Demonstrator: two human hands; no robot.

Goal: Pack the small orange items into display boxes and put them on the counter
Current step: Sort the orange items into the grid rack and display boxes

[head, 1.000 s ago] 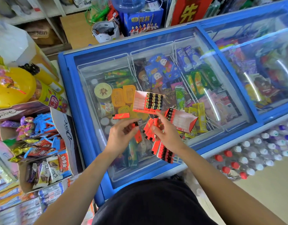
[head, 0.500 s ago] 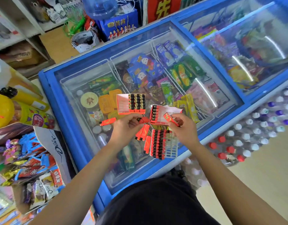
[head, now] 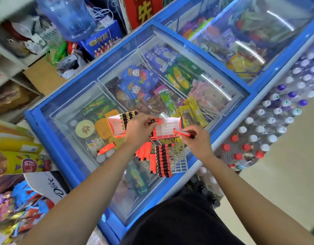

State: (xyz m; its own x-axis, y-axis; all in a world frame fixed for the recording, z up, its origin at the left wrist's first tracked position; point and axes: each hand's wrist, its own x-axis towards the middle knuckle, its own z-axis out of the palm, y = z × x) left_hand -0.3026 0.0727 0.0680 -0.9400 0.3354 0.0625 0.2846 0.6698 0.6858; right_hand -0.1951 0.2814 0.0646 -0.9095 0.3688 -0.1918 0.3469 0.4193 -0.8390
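Orange-red display box (head: pixel 167 127), lined with a white cell grid, is sitting mid-bench (head: pixel 62 156) on the freezer glass, with most of its cells showing vacant. Left hand (head: pixel 140 129) is curling its fingers and pinching one small orange item (head: pixel 155 121) at the box's far-left corner. Right hand (head: pixel 196 142) is pinching a second item (head: pixel 182 133) between thumb and fingertips, lying crosswise over the near-right edge with its black cap pointing right. Judgement: the step in hand is seating these two into cells. To do it well, each item is best turned upright with the cap up and dropped into the vacant cell next to those already filled, working row by row. One hand should be bracing the box, since card on glass is likely to skid. Count: two orange display boxes, the second (head: pixel 117 128) lying to the far left with two short rows of black caps at its far end. One white grid insert (head: pixel 179 160) is lying nearer, carrying two filled columns (head: pixel 162 158) on its left side. Loose stock: a cluster of roughly five (head: pixel 144 151) beside the left wrist, overlapping, so the count is uncertain. One lone item (head: pixel 106 148) is lying well apart to the left. Two items are in the hands.
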